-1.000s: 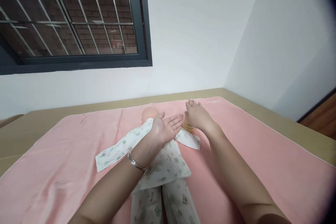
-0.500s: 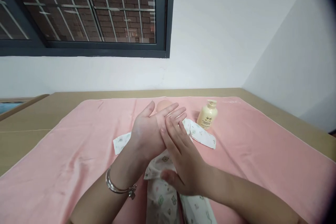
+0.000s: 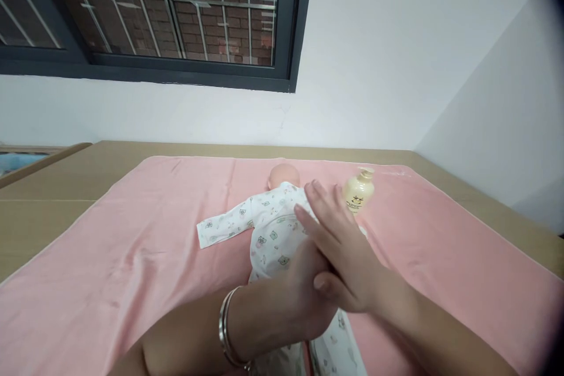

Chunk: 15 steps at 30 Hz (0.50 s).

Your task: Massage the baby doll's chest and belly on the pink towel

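Note:
My left hand (image 3: pixel 308 288), with silver bangles (image 3: pixel 225 329) on its wrist, is turned inward against my right palm. Its fingers are hidden behind the other hand and it is a little blurred. My right hand (image 3: pixel 348 247) lies over it with fingers stretched out, touching it. Both hands are above a baby doll (image 3: pixel 284 176) on its back or front, which I cannot tell. It wears a white printed outfit (image 3: pixel 275 235), partly covered by my hands. Beyond my right fingers stands a cream pump bottle (image 3: pixel 359 191).
A pink blanket (image 3: pixel 145 258) with some creases covers most of the wooden surface (image 3: pixel 53 205). Behind it rises a white wall (image 3: pixel 361 70) with a dark-framed barred window (image 3: pixel 286 41) at upper left. A blue item (image 3: pixel 20 161) shows at the far left.
My left hand has turned from palm up to facing inward and moved right, against my right palm. More of the doll's head and left-side sleeve shows. The view has shifted slightly.

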Motion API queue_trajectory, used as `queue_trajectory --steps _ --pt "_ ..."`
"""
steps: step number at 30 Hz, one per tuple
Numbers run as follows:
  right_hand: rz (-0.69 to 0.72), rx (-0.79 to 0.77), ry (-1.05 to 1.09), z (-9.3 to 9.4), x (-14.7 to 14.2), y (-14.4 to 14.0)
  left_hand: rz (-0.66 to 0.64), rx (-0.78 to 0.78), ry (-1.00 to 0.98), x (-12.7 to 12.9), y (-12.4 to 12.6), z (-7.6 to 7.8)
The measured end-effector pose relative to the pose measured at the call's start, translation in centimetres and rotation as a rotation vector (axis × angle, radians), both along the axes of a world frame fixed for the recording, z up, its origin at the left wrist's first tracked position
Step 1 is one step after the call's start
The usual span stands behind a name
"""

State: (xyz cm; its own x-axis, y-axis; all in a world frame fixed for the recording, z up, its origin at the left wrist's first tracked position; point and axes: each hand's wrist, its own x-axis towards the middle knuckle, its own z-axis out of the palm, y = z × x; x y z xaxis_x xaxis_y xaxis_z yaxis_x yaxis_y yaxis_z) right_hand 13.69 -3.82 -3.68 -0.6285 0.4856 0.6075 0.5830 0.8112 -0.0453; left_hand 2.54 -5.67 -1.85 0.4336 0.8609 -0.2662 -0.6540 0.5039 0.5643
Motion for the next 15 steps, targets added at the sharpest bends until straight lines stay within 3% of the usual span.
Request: queue_trajectory --steps 3,7,15 --pt "-0.136 0.037 0.007 0.3 0.7 1.1 -0.189 0.106 -0.024 -0.8 0.0 1.8" --pt "-0.240 0.062 -0.009 -0.3 0.4 1.3 -0.151 0.148 -0.073 -2.6 0.0 3.0" --pt "-0.124 0.110 0.068 -1.3 -1.2 -0.9 -0.212 0.024 -0.108 -2.9 1.1 2.9"
